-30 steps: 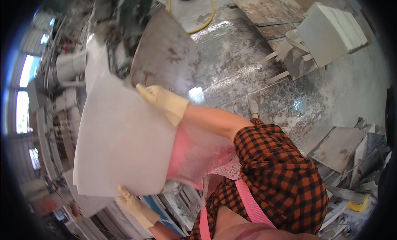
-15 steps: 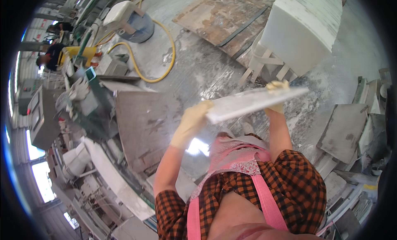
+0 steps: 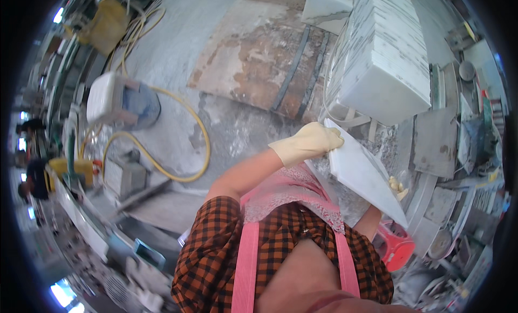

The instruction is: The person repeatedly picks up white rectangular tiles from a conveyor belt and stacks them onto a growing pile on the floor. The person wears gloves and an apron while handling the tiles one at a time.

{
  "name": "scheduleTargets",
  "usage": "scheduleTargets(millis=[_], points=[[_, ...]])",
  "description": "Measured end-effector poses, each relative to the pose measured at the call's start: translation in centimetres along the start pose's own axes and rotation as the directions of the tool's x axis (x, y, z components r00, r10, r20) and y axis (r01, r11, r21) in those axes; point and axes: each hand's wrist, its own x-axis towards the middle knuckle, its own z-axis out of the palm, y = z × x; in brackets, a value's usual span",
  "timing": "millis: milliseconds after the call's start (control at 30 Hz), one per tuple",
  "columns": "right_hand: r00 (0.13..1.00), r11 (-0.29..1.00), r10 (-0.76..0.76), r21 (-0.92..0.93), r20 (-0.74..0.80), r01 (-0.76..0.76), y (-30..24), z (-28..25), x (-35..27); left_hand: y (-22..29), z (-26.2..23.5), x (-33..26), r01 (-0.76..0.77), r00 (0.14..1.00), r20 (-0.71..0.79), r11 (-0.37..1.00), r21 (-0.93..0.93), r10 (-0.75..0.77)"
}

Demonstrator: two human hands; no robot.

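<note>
Near one stone stack (image 3: pixel 380 70) — two gloved hands (image 3: pixel 322 140) (image 3: pixel 398 188) clasp at least one white slab (image 3: pixel 364 178).

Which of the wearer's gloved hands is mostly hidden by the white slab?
The right hand: only a small part shows past the white slab, whereas the left hand, gripping its upper end, is plainly visible.

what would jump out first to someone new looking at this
First, the white slab right of centre, its edges held by the left grip and right grip. Next, the big white stack with grey streaks at upper right. Then the yellow hose looping over the floor at left.
</note>
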Motion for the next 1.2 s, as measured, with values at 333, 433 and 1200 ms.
scheduleTargets(millis=[333, 433, 1200], points=[[0.966, 0.835, 0.232, 0.532, -0.111, -0.14, 10.1, 8.6, -10.3, -17.7, -2.7, 4.8, -0.273, 0.941, 0.225, 0.96, 0.063, 0.253], [0.904, 0.764, 0.407, 0.591, -0.127, -0.261, 13.4, 18.7, -10.6, -23.9, -4.3, 7.5, -0.275, 0.931, 0.264, 0.959, 0.06, 0.25], [0.974, 0.975, 0.21, -0.088, 0.087, -0.202, 27.9, 67.7, 8.0, -67.4, -11.3, 26.3, 0.458, 0.837, 0.361, 0.887, -0.051, -0.412]])
